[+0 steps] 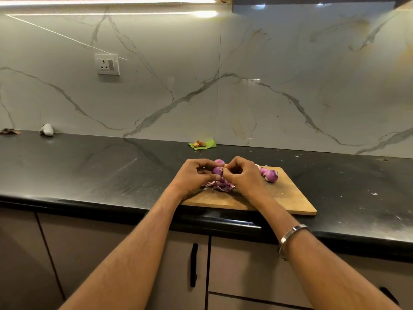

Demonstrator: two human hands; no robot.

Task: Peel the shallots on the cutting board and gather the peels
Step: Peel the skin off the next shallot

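A: Countertop [93,171] is carrying the cutting board [288,198], which is sitting at the front edge, right of centre. Both hands are working over the board's left half

B: Who's holding what?

A: Left hand [192,175] is curling round one shallot [217,170], lifted just off the board. Right hand [244,176] is pinching at that shallot's right end, thumb and fingertips bunched tight, looking like they're gripping a bit of skin (too small to be sure it's skin and not the tip)

B: Axis?

A: Shallot is lying roughly left to right between the hands, so the right hand is sitting at one end and the left is bracing the other. I'm judging the next pull needs to run rightward along that axis, away from the left palm

B: Rest of the batch?

A: Peeled shallots [270,175] are resting well right of the hands, near the board's far edge. Another bulb [219,162] is peeking out behind the fingers

B: Peels?

A: Peel pile [220,186] is lying directly under the held shallot, touching the board, between the two wrists. Gathering is looking not yet done, and the right hand is sitting nearer the loose bulbs for the next pick
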